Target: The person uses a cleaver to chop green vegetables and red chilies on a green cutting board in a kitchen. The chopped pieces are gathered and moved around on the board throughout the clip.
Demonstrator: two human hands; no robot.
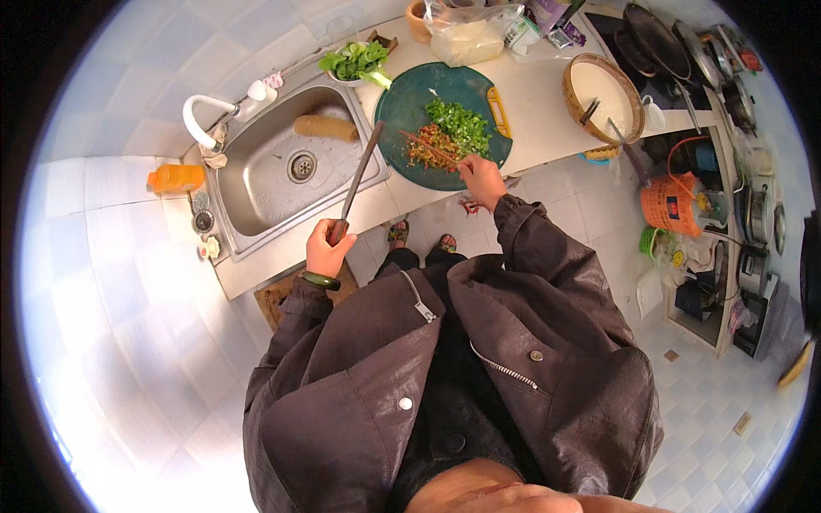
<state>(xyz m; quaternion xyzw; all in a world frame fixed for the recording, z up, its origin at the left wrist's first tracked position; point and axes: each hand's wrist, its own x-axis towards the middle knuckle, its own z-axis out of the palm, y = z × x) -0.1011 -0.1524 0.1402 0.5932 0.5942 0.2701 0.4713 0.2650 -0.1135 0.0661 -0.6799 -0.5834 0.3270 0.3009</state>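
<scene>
My left hand (330, 249) grips the dark handle of a kitchen knife (360, 172), its blade seen nearly edge-on and pointing up beside the sink. In my right hand (482, 181) is a pair of wooden chopsticks (428, 146), their tips over a reddish-brown chopped mixture (431, 152). That mixture lies on a round green cutting board (410, 90) with a yellow handle. Chopped green onions (457, 123) are heaped against it on the same board. Whether the chopstick tips touch the mixture cannot be told.
A steel sink (256, 192) holding a tan loofah (326, 127) lies left. A bowl of leafy greens (356, 63) stands behind the board. At right are a bowl of pale batter (601, 96) with utensils and a stove with a black pan (655, 40). Plastic bags (474, 38) lie behind.
</scene>
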